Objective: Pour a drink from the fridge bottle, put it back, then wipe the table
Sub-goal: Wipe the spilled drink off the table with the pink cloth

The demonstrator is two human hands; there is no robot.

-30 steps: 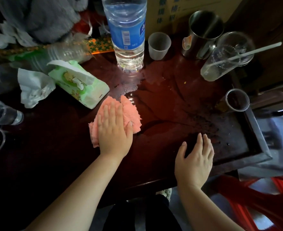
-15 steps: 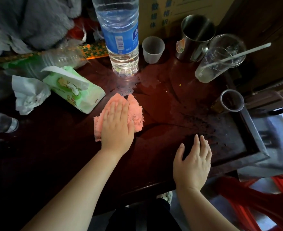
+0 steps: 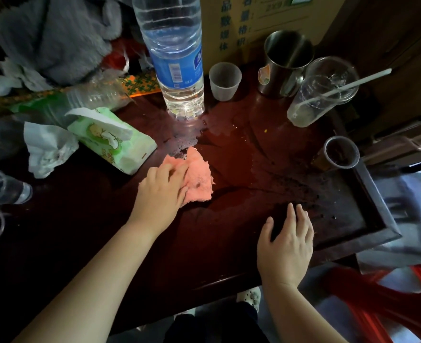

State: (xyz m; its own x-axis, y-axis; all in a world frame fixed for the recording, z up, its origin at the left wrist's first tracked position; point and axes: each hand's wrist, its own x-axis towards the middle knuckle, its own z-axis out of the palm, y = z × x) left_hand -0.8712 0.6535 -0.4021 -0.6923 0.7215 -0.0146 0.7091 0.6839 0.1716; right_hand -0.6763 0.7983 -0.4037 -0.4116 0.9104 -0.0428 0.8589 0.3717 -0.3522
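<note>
Head view shows the pink cloth (image 3: 196,178) lying bunched on the dark wooden table (image 3: 85,219), just in front of the big water bottle (image 3: 177,63) and a little to that bottle's near side. Its far tip touches the beaded water at the bottle's foot. The wet patch (image 3: 239,149) spreads from the bottle's base toward the right and toward the person, so the unwiped water lies mostly to the right of the cloth and beyond it, between bottle and the small metal cup (image 3: 341,152) at the table's right rim. The cloth has no clear long axis; it is a crumpled wad, slightly longer from the bottle toward the person.

The left hand (image 3: 163,191) is the nearer one by far: it lies on the cloth's left half, palm down, fingers bent and pinching into the fabric rather than spread flat, so it has the cloth pressed and partly gathered under the fingertips. The right hand (image 3: 287,238) is well apart from the cloth, nearer the person than the bottle and to its right, resting open and flat on the table with fingers loosely spread and nothing in it.

My reading is that the wiping step is under way, and the next stroke should carry the cloth rightward across the puddle. The clear plastic cup (image 3: 225,80) stands just right of the bottle, close enough to the puddle's far edge to be knocked.
</note>
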